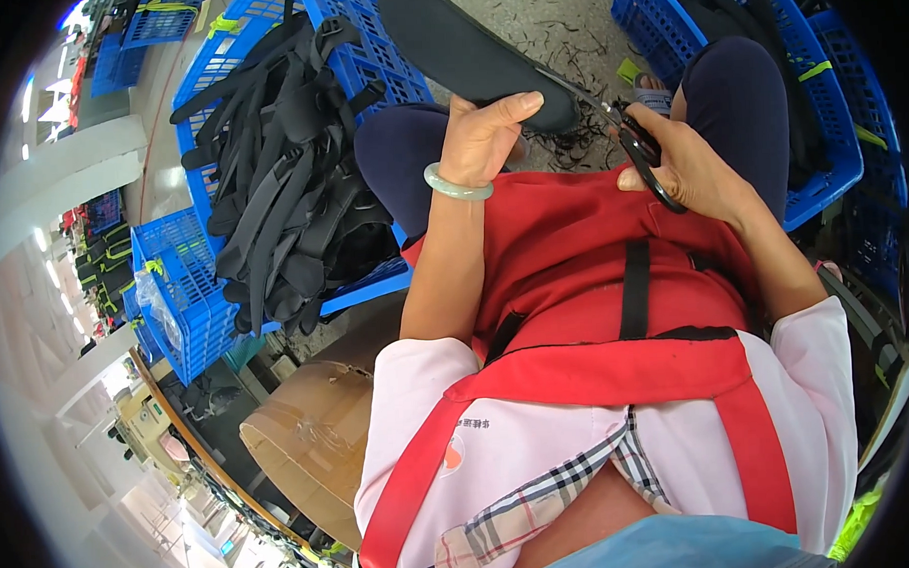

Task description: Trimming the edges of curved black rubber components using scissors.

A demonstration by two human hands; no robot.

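Observation:
My left hand (484, 138) is closed on the near end of a long black padded strap (466, 53), its thumb lying on top. The strap reaches up and away past the top edge of the view. In my right hand (686, 166) is a pair of scissors (638, 155) with black handles. Their blades point up and left along the strap's right edge, close to or touching it. How far the blades are parted is too small to tell. Both hands are above my lap, over a red apron (583, 249).
A blue plastic crate (193, 113) on the left is heaped with black padded straps (291, 180). Another blue crate (822, 186) with black pieces stands at the right. Dark scraps (587, 69) litter the floor between my knees. A cardboard box (310, 449) sits lower left.

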